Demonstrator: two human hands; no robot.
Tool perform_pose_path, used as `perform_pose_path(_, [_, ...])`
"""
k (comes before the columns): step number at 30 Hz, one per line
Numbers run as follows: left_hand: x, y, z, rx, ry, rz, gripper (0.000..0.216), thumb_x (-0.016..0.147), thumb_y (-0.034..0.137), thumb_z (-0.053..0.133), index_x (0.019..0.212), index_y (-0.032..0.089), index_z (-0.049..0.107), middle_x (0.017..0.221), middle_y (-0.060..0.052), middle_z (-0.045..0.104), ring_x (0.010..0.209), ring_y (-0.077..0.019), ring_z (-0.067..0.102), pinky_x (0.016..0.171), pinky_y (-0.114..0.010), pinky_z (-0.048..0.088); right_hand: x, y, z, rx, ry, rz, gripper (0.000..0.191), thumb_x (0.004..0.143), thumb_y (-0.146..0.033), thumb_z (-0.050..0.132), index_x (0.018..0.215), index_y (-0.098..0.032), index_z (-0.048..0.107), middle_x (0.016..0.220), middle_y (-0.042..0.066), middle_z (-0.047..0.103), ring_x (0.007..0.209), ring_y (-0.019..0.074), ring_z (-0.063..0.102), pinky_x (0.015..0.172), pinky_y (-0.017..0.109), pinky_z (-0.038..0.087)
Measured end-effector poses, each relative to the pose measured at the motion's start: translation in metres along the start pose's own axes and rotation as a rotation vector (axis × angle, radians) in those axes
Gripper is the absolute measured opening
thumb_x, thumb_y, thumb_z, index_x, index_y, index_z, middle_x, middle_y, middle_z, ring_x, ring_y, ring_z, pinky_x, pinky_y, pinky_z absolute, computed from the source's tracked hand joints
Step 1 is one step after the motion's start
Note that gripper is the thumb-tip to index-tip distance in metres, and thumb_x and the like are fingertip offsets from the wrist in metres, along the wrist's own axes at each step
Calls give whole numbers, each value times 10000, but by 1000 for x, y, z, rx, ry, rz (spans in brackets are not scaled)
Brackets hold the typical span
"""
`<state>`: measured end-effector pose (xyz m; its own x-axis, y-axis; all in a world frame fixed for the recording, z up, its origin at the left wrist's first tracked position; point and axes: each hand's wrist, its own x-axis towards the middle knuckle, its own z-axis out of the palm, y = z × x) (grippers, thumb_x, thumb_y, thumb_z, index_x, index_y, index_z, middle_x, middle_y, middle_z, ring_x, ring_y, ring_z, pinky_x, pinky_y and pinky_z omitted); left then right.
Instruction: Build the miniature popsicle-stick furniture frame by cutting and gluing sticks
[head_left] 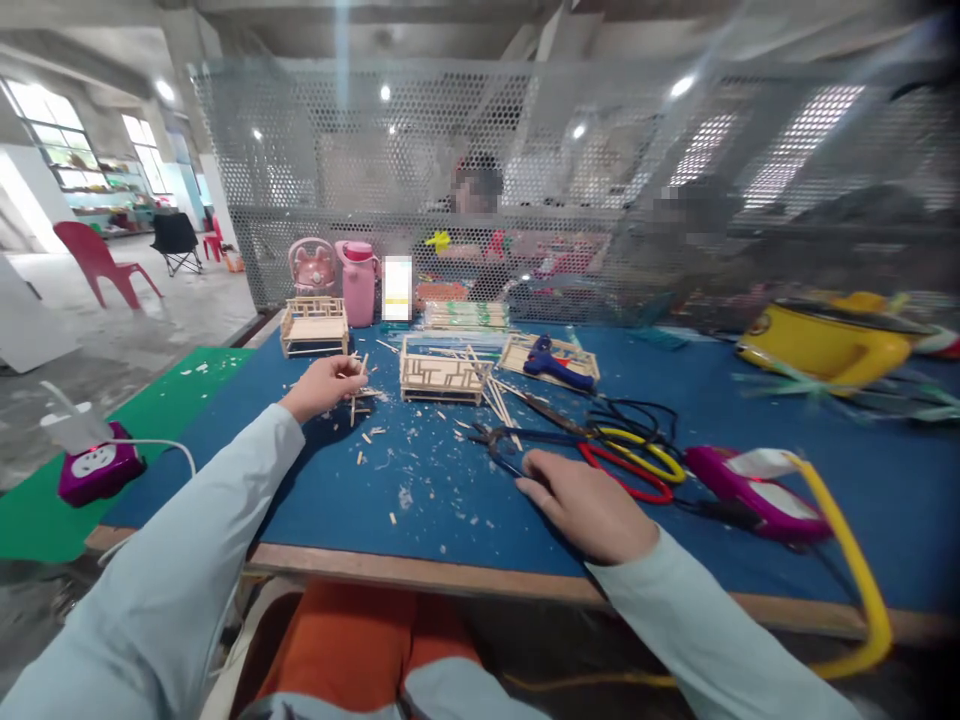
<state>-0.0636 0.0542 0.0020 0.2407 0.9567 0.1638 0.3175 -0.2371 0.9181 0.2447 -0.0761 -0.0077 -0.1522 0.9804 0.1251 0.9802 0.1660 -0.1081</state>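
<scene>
My left hand (pixel 326 388) pinches a small assembly of thin wooden sticks (pixel 358 402) above the blue table. Part of that piece is covered by my fingers. On the right, my right hand (pixel 589 505) lies low over the tabletop, its thumb and forefinger closed around one handle of dark-jawed pliers (pixel 491 440). The other blue handle spreads away to the right. Beyond my hands stand a miniature wooden stick bench (pixel 313 328) and a second stick frame (pixel 444 376) with patterned rails. A blue glue gun (pixel 559 365) rests on another stick frame (pixel 514 352).
Loose sticks (pixel 499 400) and scraps lie mid-table. Scissors with red and yellow handles (pixel 637 460) sit beside black cable and a purple power strip (pixel 757 495). A yellow pot (pixel 825 345) is at right. Pink bottle (pixel 360 285), phone (pixel 397 288) and perforated screen (pixel 360 150) stand behind; people sit beyond.
</scene>
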Motion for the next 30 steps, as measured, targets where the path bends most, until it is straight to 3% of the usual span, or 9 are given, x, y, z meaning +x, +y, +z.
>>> perform_pose_path(4, [-2, 1, -1, 233, 53, 76, 185, 687, 312, 636, 663, 163, 529, 661, 5, 565, 631, -117, 503, 662, -263, 413, 1, 1, -7, -7, 177, 116, 136, 836, -305, 407, 776, -231, 505, 612, 59, 615, 541, 222, 568, 498, 304, 314])
perform_pose_path(8, [-6, 8, 2, 401, 187, 293, 143, 784, 301, 527, 759, 176, 592, 887, -54, 639, 858, -171, 557, 826, -287, 411, 3, -2, -36, 381, 526, 175, 185, 796, -421, 496, 743, -244, 499, 594, 19, 571, 533, 176, 527, 531, 297, 377])
perform_pose_path(10, [-9, 17, 9, 357, 264, 377, 169, 834, 261, 435, 844, 181, 583, 915, -48, 642, 884, -164, 558, 856, -278, 404, 11, -8, -51, 659, 580, 204, 241, 737, -470, 581, 737, -244, 496, 566, -12, 527, 472, 136, 461, 478, 277, 359])
perform_pose_path(14, [-9, 39, 38, 160, 403, 372, 204, 857, 227, 327, 684, 197, 430, 676, 0, 510, 694, -132, 485, 716, -239, 409, 51, -24, -65, 1177, 387, 48, 349, 712, -529, 619, 696, -250, 411, 446, -97, 302, 354, 69, 236, 353, 226, 188])
perform_pose_path(18, [-7, 50, 68, -136, 318, 365, 304, 905, 344, 266, 646, 205, 345, 704, -4, 477, 677, -122, 463, 669, -243, 410, 91, -41, -52, 1246, 217, -156, 387, 677, -532, 667, 681, -235, 419, 452, -111, 305, 359, 46, 227, 349, 204, 167])
perform_pose_path(21, [-12, 45, 80, -353, 168, 301, 301, 844, 412, 474, 696, 217, 298, 673, 34, 453, 608, -99, 462, 601, -228, 400, 100, -51, -30, 1330, 171, -110, 393, 658, -528, 676, 669, -222, 429, 446, -112, 336, 362, 41, 248, 347, 193, 180])
perform_pose_path(24, [-19, 38, 85, -326, 177, 300, 350, 829, 384, 532, 675, 217, 266, 575, 79, 324, 495, -69, 335, 517, -208, 322, 92, -61, -8, 1453, 102, -23, 366, 674, -504, 648, 666, -227, 408, 448, -110, 342, 350, 45, 226, 330, 191, 156])
perform_pose_path(27, [-28, 38, 89, -367, 151, 282, 368, 816, 395, 548, 665, 215, 265, 568, 84, 288, 484, -63, 296, 497, -206, 303, 80, -74, 6, 1540, -11, -46, 282, 619, -370, 680, 708, -224, 455, 576, -59, 494, 430, 72, 378, 364, 195, 263])
perform_pose_path(30, [-37, 41, 94, -474, 22, 236, 418, 766, 460, 596, 667, 213, 274, 593, 74, 333, 511, -63, 354, 504, -202, 335, 74, -85, 12, 1652, -195, -192, 262, 546, -235, 621, 793, -234, 535, 742, -6, 601, 649, 151, 550, 511, 250, 428])
